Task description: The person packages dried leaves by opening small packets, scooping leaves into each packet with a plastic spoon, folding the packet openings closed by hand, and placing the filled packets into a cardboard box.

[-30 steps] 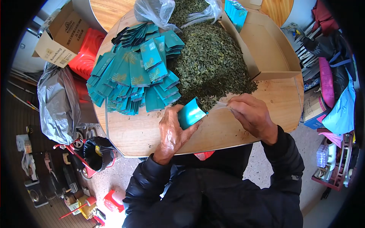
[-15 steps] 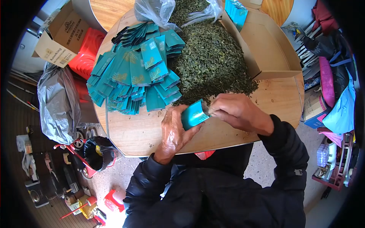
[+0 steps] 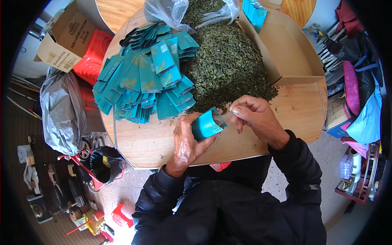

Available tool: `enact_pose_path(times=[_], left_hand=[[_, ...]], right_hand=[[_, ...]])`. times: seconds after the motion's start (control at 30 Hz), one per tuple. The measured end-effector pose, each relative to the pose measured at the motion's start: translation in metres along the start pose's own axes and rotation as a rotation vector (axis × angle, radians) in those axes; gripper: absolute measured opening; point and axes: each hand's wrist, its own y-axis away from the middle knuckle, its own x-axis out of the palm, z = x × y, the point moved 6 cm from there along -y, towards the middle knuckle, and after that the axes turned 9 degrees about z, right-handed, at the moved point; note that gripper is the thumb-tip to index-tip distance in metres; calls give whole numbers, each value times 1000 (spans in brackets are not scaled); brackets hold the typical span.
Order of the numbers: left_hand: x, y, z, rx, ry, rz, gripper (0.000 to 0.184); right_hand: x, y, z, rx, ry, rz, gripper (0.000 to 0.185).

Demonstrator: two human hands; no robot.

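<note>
My left hand [image 3: 187, 141] is wrapped round a teal foil pouch [image 3: 205, 125], its mouth gaping toward the right. From that mouth sticks a translucent plastic inner bag [image 3: 222, 119]. The thumb and forefinger of my right hand [image 3: 255, 118] pinch the bag's outer end. What lies inside the pouch is hidden. Just beyond both hands spreads a heap of dried green tea leaves [image 3: 228, 61]. A fanned pile of teal pouches [image 3: 141, 79] with gold leaf prints lies to the left of the heap.
An open cardboard box [image 3: 288, 45] stands right of the leaves, with more teal pouches [image 3: 254, 14] at its far left corner. A clear plastic bag [image 3: 167, 14] lies open at the back. Loose leaf crumbs dot the wooden table [image 3: 159, 147]. A black bin [image 3: 105, 165] sits on the floor, left.
My right hand has drawn back slightly, its fingers opening out more, and the translucent inner bag shows farther out of the pouch. The left hand and pouch have shifted a little left.
</note>
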Motion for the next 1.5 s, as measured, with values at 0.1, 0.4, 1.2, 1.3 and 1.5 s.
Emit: enact_pose_path(times=[0.1, 0.4, 1.2, 1.3, 1.5], left_hand=[[0, -1, -1, 24, 22, -13, 70], [2, 3, 6, 1, 1, -61, 73], [4, 26, 32, -182, 407, -32, 75], [4, 28, 34, -216, 388, -12, 74], [1, 21, 29, -136, 230, -83, 72]], right_hand=[[0, 3, 6, -10, -27, -21, 16], [-8, 9, 26, -71, -21, -48, 16], [-21, -5, 36, -333, 1030, -127, 8], [-19, -5, 32, -449, 1088, -157, 6], [-12, 11, 38, -518, 1219, -188, 9]])
